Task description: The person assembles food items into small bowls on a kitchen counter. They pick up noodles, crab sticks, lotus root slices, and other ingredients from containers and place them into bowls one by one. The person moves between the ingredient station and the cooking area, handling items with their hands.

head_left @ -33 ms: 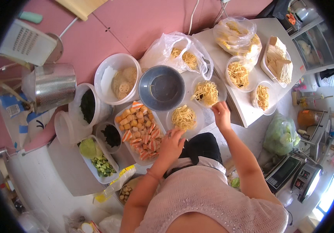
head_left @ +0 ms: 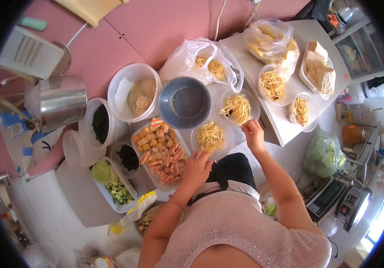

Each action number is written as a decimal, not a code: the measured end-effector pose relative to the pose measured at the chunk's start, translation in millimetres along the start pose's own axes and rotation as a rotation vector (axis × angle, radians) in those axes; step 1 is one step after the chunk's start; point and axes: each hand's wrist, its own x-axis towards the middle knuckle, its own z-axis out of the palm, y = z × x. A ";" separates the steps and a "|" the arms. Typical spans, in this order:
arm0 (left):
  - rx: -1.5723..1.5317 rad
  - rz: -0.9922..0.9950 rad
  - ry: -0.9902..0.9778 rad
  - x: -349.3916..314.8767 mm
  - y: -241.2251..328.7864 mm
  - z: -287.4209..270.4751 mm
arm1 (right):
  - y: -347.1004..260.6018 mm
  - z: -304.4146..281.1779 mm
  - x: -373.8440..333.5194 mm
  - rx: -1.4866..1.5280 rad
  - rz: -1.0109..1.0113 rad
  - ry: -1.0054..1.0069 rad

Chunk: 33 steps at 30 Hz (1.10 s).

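Observation:
My left hand is at the near edge of a clear plastic bowl of yellow noodles, its fingers curled at the rim. Behind and to the right stands a second clear bowl of noodles, where dark bits show among the strands. My right hand pinches at that bowl's near right rim; its fingertips are small and partly hidden. A grey-blue metal bowl, nearly empty inside, stands behind the left bowl. Beside my left hand is a white tray of orange-striped pieces and tan cubes.
Left are a tub of sliced lotus root, a tub of dark greens and a tray of chopped greens. Bagged noodles lie at the back. The right table carries more noodle bowls and a tray of tofu-skin-like sheets.
The whole view has shifted very slightly. Both hands stay at the same two bowls.

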 end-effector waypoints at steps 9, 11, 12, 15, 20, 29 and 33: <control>0.341 0.562 -0.078 22.0 -31.5 47.2 | -21.3 -71.9 -68.0 -0.098 -0.149 0.147; 0.334 0.586 -0.103 26.0 -28.9 44.7 | -20.3 -84.9 -77.3 -0.136 -0.126 0.189; 0.299 0.579 -0.144 26.4 -27.6 43.1 | -14.5 -89.2 -82.4 -0.146 -0.131 0.197; 0.357 0.584 -0.185 28.4 -25.3 40.1 | -11.3 -95.4 -89.9 -0.178 -0.119 0.208; 0.594 0.596 -0.129 26.7 -20.0 43.6 | -4.2 -101.5 -106.8 -0.212 -0.091 0.292; 0.472 0.728 -0.106 64.0 31.9 27.7 | 28.6 -125.4 -108.1 -0.246 0.058 0.411; 0.424 0.850 -0.012 102.9 68.1 36.7 | 39.1 -136.1 -85.1 -0.242 0.038 0.394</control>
